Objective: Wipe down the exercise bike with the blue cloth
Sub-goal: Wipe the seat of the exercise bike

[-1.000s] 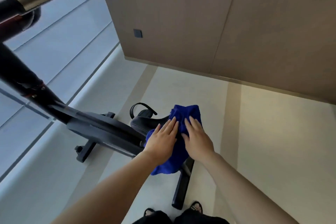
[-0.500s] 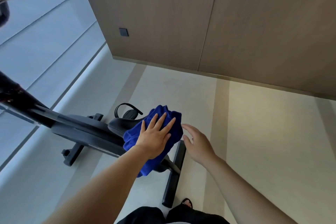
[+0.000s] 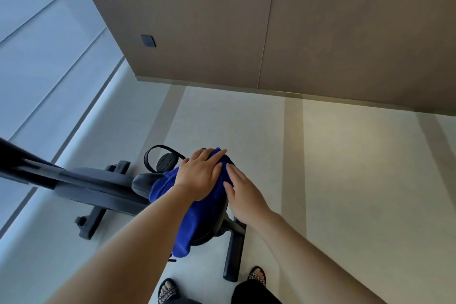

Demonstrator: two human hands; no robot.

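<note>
Wall: tan wood-look panels (image 3: 209, 20) fill the top of the view, with a thin upright seam between two of them.
Wall plate: a small dark square plate (image 3: 148, 41) sits on the left panel, low down.
Left side: a pale blue-grey surface (image 3: 37, 44) crossed by thin slanted lines.
Floor: pale, smooth floor (image 3: 345, 180) with broad beige stripes running away from the viewer.
Feet: two patterned open-toe sandals (image 3: 167, 290) at the bottom edge.
Clothing: black trousers (image 3: 254, 294) beside the right foot.

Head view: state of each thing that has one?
left hand, flat, fingers straight, pressing blue cloth
right hand, fingers straight, against blue cloth's right edge
blue cloth, draped over seat
seat, mostly covered
pedal, strap looped, no foot in it
</note>
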